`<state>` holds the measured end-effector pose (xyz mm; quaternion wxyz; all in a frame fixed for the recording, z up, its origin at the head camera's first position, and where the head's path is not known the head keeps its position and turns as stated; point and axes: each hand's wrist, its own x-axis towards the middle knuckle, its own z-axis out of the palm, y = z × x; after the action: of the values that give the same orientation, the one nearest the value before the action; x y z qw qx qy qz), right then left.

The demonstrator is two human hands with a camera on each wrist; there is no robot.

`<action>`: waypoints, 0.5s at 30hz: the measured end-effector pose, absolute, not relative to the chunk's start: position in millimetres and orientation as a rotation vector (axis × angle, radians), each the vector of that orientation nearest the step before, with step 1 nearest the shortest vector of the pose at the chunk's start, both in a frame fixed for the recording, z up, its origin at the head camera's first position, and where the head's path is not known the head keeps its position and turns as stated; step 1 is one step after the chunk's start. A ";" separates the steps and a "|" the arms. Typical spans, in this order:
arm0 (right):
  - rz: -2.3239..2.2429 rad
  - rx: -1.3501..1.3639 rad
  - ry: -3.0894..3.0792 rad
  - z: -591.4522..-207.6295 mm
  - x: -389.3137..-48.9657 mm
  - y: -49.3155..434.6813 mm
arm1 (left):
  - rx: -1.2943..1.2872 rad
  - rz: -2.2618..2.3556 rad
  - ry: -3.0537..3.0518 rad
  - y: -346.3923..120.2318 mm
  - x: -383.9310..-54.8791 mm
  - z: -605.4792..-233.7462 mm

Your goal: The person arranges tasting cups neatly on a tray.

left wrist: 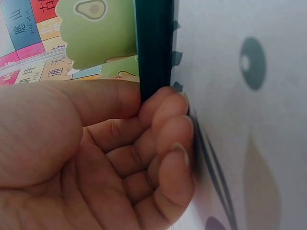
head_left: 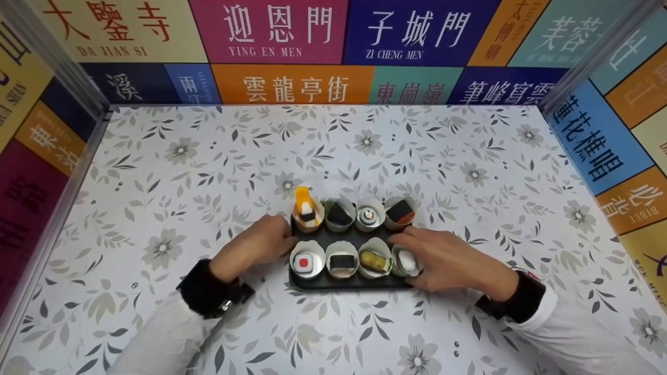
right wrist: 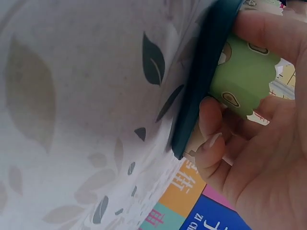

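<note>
A dark rectangular tray [head_left: 344, 284] holds several pale, wavy-rimmed cups in two rows. Its cups contain small sushi-like pieces: a tall orange-and-white one [head_left: 303, 203], a dark triangle [head_left: 340, 213], a white piece with a red centre [head_left: 304, 262] and a yellow-green one [head_left: 372, 260], among others. My left hand [head_left: 255, 242] grips the tray's left edge, thumb against its side and fingers curled at its underside. At the right end, my right hand [head_left: 448, 255] holds the tray's edge around the front corner cup, partly hiding it. Wrist views show green cups [right wrist: 244, 72] printed with avocados.
The tray is on a table covered in white floral cloth [head_left: 208, 172]. Colourful panels [head_left: 292, 86] with large Chinese characters rise along the back and both sides. A black band [head_left: 206, 291] with a camera is strapped on each wrist.
</note>
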<state>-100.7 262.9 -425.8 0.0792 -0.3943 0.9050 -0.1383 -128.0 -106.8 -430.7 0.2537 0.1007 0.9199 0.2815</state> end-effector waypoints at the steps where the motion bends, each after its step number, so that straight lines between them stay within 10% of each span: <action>1: -0.407 -1.188 2.716 -424.3 -100.4 263.5 | 0.271 0.769 2.500 -107.0 -127.6 -430.9; 15: -0.471 -1.164 2.822 -403.3 -101.5 293.0 | 0.237 0.800 2.508 -114.1 -119.0 -426.7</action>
<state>-101.5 293.0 -403.3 0.0266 -0.3767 0.9133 -0.1524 -119.0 -114.1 -426.7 0.2466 0.0869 0.9196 0.2932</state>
